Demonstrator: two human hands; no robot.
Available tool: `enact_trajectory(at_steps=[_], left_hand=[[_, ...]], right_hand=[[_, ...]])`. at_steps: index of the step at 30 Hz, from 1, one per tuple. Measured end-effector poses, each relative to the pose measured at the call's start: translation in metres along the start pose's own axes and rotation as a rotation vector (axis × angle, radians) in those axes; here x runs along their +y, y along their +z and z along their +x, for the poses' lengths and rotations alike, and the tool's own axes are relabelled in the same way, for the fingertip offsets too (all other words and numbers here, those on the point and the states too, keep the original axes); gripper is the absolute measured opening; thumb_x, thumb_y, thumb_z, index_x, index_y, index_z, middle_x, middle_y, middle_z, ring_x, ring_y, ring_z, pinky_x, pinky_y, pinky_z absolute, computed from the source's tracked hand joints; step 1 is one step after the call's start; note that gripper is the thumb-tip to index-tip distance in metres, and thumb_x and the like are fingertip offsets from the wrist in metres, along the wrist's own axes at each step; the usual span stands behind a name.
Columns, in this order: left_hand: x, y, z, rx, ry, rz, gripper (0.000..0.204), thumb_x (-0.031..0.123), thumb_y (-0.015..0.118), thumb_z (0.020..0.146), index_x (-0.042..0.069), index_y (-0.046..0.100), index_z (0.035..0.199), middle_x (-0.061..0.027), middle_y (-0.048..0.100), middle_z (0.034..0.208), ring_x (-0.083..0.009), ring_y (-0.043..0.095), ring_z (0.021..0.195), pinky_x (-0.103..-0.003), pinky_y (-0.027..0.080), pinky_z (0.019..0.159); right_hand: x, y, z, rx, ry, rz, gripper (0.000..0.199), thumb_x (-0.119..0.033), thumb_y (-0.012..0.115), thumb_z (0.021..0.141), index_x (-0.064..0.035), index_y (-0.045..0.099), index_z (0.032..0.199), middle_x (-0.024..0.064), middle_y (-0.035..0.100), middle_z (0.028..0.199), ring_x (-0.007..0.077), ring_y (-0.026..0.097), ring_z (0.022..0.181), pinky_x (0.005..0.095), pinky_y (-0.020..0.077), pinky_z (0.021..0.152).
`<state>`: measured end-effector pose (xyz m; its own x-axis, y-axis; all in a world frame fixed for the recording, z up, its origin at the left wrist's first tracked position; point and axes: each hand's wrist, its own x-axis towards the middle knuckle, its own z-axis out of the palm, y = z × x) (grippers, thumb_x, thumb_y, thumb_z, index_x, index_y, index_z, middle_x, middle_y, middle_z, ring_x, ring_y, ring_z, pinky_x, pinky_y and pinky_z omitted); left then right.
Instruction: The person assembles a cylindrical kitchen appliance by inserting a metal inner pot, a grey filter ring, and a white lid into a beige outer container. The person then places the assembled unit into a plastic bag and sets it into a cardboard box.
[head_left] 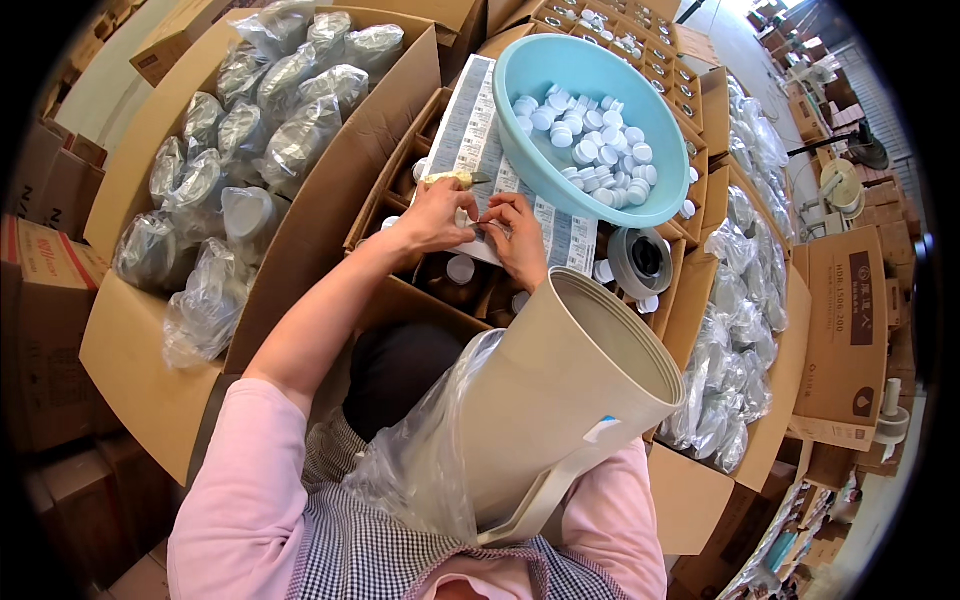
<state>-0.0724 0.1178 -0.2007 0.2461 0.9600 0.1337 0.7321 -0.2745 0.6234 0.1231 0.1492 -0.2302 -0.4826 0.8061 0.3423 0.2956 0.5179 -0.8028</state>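
A sheet of printed labels (470, 135) lies across the top of a divided carton. At its near edge my left hand (437, 215) is closed, with thumb and fingertips pinched on the sheet. My right hand (515, 240) is beside it, its bent fingers pinching the same edge; whether a single label is between the fingertips is too small to tell. Just beyond my left hand rests a small yellow-handled tool (450, 179) with a dark tip. A large beige plastic pitcher (530, 420) with a handle leans tilted across my lap, partly wrapped in clear plastic.
A light blue basin (520, 165) of white caps stands on the far right of the carton, near a tape roll (640, 262). Brown bottles with white caps (461, 269) sit in the carton's compartments. Open boxes of plastic-wrapped containers flank me at left (280, 270) and right (780, 380).
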Motion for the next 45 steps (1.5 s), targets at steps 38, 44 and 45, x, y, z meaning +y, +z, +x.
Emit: enact_trajectory(at_steps=[38,44,45], left_hand=[[0.249,-0.109,-0.124,0.093,-0.088,-1.101,0.010,0.003,0.070,0.088,0.001,0.060,0.089,-0.0001,0.062,0.083,-0.0035,0.056,0.070,-0.018,0.046,0.062],[0.258,-0.105,-0.120,0.095,-0.126,-0.949,0.012,0.004,0.072,0.086,0.001,0.061,0.084,0.0028,0.060,0.074,-0.0012,0.050,0.062,-0.017,0.038,0.055],[0.258,-0.105,-0.119,0.102,-0.139,-0.929,0.012,0.004,0.072,0.086,0.001,0.061,0.084,0.0030,0.060,0.073,-0.0010,0.050,0.062,-0.016,0.039,0.055]], right_hand=[[-0.253,-0.158,-0.118,0.164,-0.024,0.383,0.031,-0.030,0.055,0.097,-0.0011,0.062,0.089,0.0157,0.062,0.117,0.0185,0.055,0.108,0.0321,0.0398,0.092],[-0.252,-0.160,-0.124,0.193,0.059,0.318,0.018,-0.013,0.070,0.085,-0.0010,0.061,0.076,0.0118,0.064,0.113,0.0182,0.059,0.096,0.0317,0.0441,0.085],[-0.252,-0.159,-0.123,0.210,0.057,0.304,0.017,-0.011,0.071,0.083,-0.0009,0.061,0.075,0.0114,0.065,0.112,0.0183,0.059,0.095,0.0318,0.0447,0.085]])
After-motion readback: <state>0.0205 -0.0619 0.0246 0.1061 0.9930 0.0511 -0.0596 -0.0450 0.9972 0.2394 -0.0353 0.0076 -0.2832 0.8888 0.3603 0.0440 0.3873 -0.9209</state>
